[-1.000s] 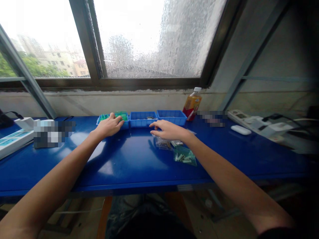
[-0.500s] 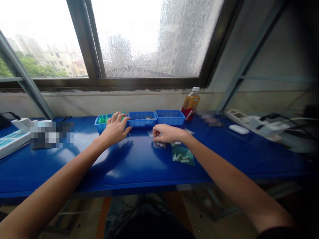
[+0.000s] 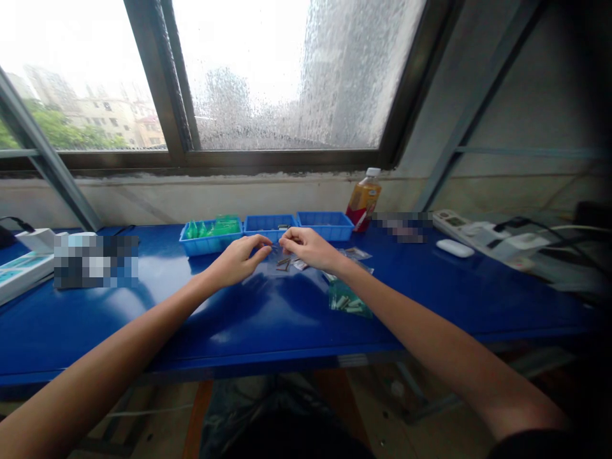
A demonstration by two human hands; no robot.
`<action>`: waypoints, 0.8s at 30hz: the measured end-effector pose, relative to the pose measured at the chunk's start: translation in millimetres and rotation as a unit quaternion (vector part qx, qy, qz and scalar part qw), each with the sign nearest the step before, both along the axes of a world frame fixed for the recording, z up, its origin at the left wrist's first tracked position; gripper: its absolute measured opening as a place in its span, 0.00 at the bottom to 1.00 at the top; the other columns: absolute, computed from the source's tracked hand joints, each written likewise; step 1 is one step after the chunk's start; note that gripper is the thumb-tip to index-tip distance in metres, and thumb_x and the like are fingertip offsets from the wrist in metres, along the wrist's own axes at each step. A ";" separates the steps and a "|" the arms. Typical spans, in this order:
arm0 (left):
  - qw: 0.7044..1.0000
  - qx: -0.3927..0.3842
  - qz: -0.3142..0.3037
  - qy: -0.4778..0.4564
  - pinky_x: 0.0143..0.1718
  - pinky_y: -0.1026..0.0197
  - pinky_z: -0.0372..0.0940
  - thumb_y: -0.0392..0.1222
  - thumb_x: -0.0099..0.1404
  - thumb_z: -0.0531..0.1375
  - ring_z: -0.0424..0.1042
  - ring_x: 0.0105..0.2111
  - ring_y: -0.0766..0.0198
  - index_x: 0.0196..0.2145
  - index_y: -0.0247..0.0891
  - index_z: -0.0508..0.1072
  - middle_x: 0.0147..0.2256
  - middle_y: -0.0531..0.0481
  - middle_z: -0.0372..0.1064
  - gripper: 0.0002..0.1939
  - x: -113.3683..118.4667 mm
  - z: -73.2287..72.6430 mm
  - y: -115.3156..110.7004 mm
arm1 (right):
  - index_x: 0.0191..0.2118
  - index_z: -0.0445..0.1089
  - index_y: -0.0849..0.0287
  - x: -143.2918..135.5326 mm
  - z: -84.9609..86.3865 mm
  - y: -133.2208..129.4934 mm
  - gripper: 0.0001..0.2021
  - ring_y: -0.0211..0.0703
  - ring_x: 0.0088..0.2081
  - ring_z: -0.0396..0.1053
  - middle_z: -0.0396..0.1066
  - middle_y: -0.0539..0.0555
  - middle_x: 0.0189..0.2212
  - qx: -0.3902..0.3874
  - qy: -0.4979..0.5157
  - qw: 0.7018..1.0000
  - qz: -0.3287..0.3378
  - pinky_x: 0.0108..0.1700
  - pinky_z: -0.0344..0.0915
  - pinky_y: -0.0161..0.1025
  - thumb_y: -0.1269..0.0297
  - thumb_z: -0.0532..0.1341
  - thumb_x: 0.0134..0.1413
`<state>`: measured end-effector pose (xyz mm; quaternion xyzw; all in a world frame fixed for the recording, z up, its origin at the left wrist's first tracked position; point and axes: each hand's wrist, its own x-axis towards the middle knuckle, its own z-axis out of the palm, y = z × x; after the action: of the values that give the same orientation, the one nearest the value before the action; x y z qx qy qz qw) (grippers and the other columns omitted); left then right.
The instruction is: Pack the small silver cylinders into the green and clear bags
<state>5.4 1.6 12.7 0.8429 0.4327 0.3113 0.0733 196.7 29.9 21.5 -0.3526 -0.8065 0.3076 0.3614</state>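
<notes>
My right hand [image 3: 310, 248] is closed, with its fingertips pinching the top of a small clear plastic bag [image 3: 277, 265]. Small dark metal-looking pieces lie inside that bag. From the other side my left hand [image 3: 239, 260] reaches to the bag's left edge, its thumb and fingers curved and slightly apart. Beneath my right wrist lies a green-tinted bag [image 3: 352, 301] of pale cylindrical pieces. Another clear bag [image 3: 357, 254] rests just beyond that wrist; more small packets are partly covered by the hand.
Behind my hands stand three blue bins in a row: a left bin [image 3: 210, 245] with green packets, a middle bin [image 3: 268, 220] with small parts, and a right bin [image 3: 326, 233]. A drink bottle [image 3: 363, 201], a white case [image 3: 455, 248] and power strips [image 3: 23, 271] are on the blue table [image 3: 229, 344].
My left hand has left the bin of green packets and come right and nearer, beside my right hand. The right hand has lifted the clear bag and shifted slightly left.
</notes>
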 end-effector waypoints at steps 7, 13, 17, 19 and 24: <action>0.999 0.012 0.005 -0.052 0.26 0.65 0.59 0.43 0.62 0.53 0.66 0.24 0.68 0.31 0.37 0.71 0.25 0.52 0.70 0.10 2.3 1.6 -1.3 | 0.25 0.65 0.62 -6.3 0.7 -5.5 0.14 0.32 0.21 0.54 0.59 0.47 0.18 0.042 0.038 0.997 -0.049 0.23 0.50 0.32 0.56 0.56 0.51; 0.988 0.003 0.029 -0.153 0.27 0.64 0.64 0.44 0.62 0.54 0.70 0.24 0.66 0.31 0.36 0.68 0.23 0.51 0.71 0.09 -0.2 1.6 0.6 | 0.29 0.64 0.61 -9.5 1.8 -8.7 0.20 0.32 0.17 0.58 0.61 0.47 0.15 -0.109 0.110 0.988 -0.012 0.21 0.55 0.32 0.48 0.51 0.55; 0.984 0.032 -0.024 -0.172 0.36 0.61 0.67 0.42 0.60 0.55 0.73 0.33 0.63 0.33 0.36 0.69 0.33 0.47 0.74 0.07 1.6 4.0 -5.2 | 0.33 0.65 0.61 -8.4 -2.4 -4.9 0.13 0.35 0.21 0.65 0.68 0.51 0.20 -0.198 0.150 0.969 0.016 0.24 0.61 0.33 0.54 0.56 0.53; 0.985 0.046 -0.033 -0.164 0.37 0.62 0.68 0.40 0.60 0.55 0.73 0.34 0.63 0.34 0.36 0.69 0.33 0.47 0.74 0.06 2.1 5.8 -8.6 | 0.36 0.66 0.61 -7.5 -3.5 -4.2 0.10 0.35 0.23 0.65 0.68 0.50 0.22 -0.199 0.155 0.967 0.042 0.25 0.61 0.33 0.60 0.61 0.48; 0.987 0.036 -0.039 -0.154 0.39 0.61 0.67 0.36 0.60 0.53 0.72 0.36 0.64 0.35 0.37 0.69 0.34 0.48 0.73 0.06 0.8 8.0 -9.7 | 0.33 0.69 0.63 -8.4 -3.4 -5.6 0.10 0.32 0.23 0.62 0.68 0.50 0.24 -0.131 0.137 0.981 0.041 0.25 0.60 0.32 0.63 0.61 0.45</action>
<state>6.2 -8.1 20.7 0.8030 0.3717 0.4499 0.1207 188.4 24.3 18.1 -0.3175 -0.7160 0.4705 0.4064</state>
